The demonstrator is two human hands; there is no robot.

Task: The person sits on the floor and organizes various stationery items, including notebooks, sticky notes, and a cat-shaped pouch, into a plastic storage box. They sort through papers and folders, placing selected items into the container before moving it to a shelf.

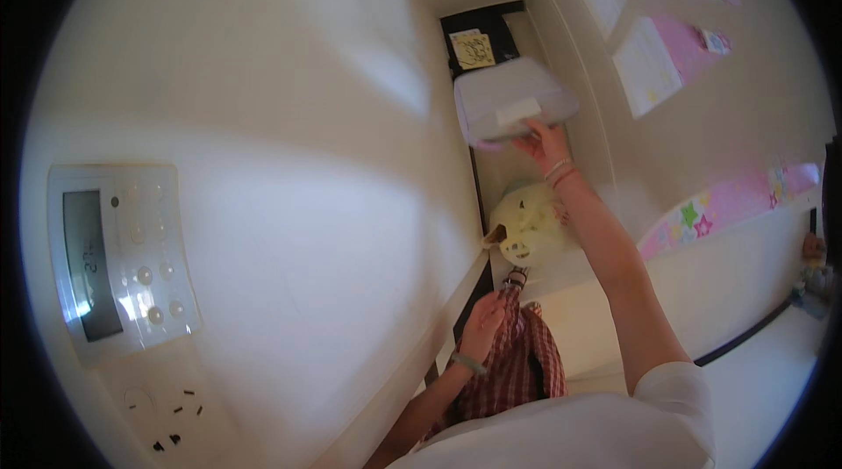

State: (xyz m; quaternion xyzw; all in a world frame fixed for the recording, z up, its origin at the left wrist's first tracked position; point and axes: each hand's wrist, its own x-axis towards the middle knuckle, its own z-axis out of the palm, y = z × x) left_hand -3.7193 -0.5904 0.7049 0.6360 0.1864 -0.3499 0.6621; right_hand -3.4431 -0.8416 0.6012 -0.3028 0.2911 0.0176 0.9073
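Observation:
My right hand [545,146] grips the near edge of a pale lavender, see-through plastic box [509,96], blurred and tilted, with a white patch on its side. Closer to me sits a pale yellow, rounded bundle [531,228] with dark marks; it looks like a plastic bag, but I cannot tell for sure. My left hand [482,324] is lower down, resting against red checked cloth [504,364], with its fingers loosely stretched and partly hidden. Beyond the cloth's narrow end shows a small dark strap with something shiny [516,278].
A large white surface [289,206] fills the left side, with a control panel [123,250] and a socket plate [171,408]. To the right stands a cream panel with pink star-patterned pieces [702,219]. Behind the box lies a black item with a yellow card [472,50].

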